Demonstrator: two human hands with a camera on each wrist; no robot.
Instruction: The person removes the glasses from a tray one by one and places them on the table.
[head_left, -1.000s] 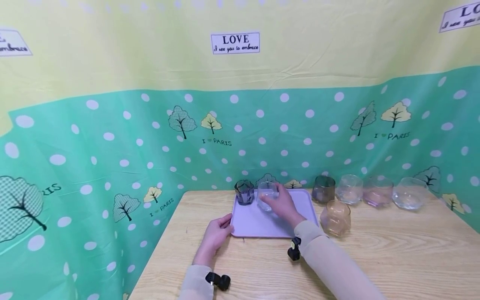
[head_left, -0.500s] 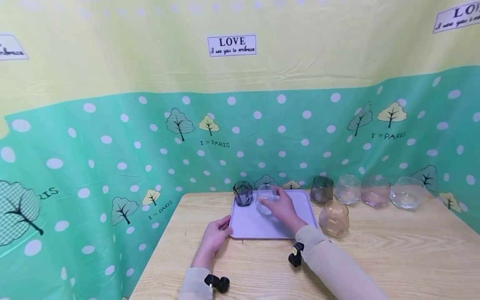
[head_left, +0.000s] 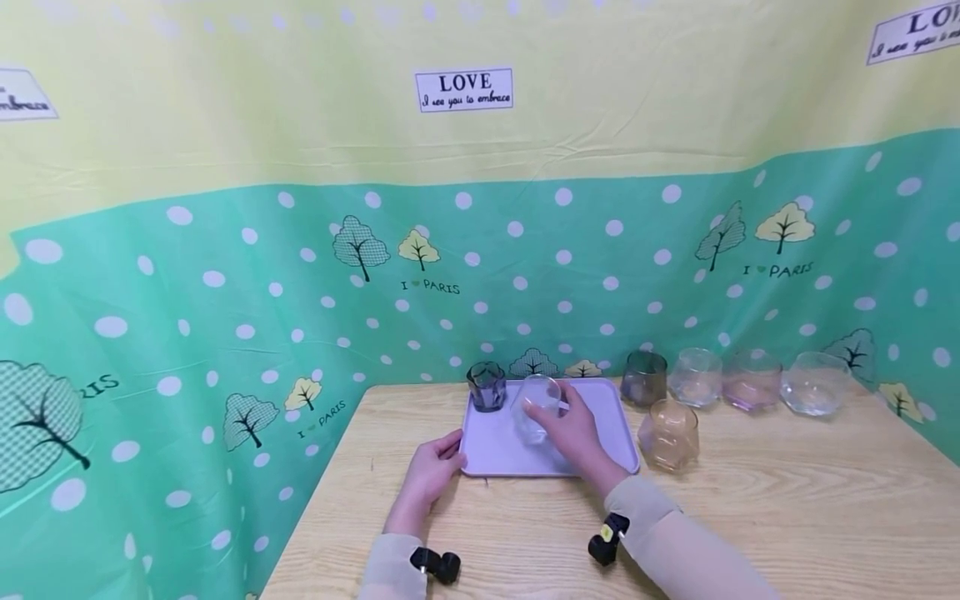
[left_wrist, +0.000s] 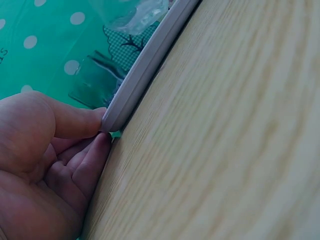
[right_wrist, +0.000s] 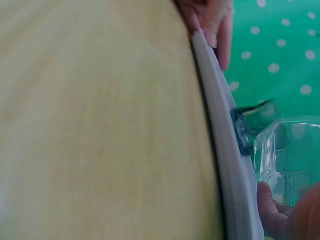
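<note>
My left hand point(head_left: 431, 472) pinches the near left corner of a pale lilac tray point(head_left: 495, 452). In the left wrist view, the thumb of that hand point(left_wrist: 40, 150) lies on the tray's rim point(left_wrist: 142, 70), with fingers below. My right hand point(head_left: 573, 427) grips a clear drinking glass point(head_left: 538, 390) over the middle of the tray. The glass leans slightly; whether its base touches the tray I cannot tell. In the right wrist view, the clear glass point(right_wrist: 286, 160) shows beside the fingertips. A dark grey faceted glass point(head_left: 487, 388) stands at the tray's back left.
Right of the tray stands an amber glass point(head_left: 669, 437). Behind it, along the back edge, is a row: a dark glass point(head_left: 643, 382), a clear glass point(head_left: 696, 380), a pink glass point(head_left: 752, 383) and a wide clear glass point(head_left: 814, 387). A patterned curtain point(head_left: 450, 250) hangs behind the wooden table point(head_left: 525, 533).
My right hand has drawn the clear glass a little toward me and to the right, and the glass now leans more. The left hand stays at the tray's corner.
</note>
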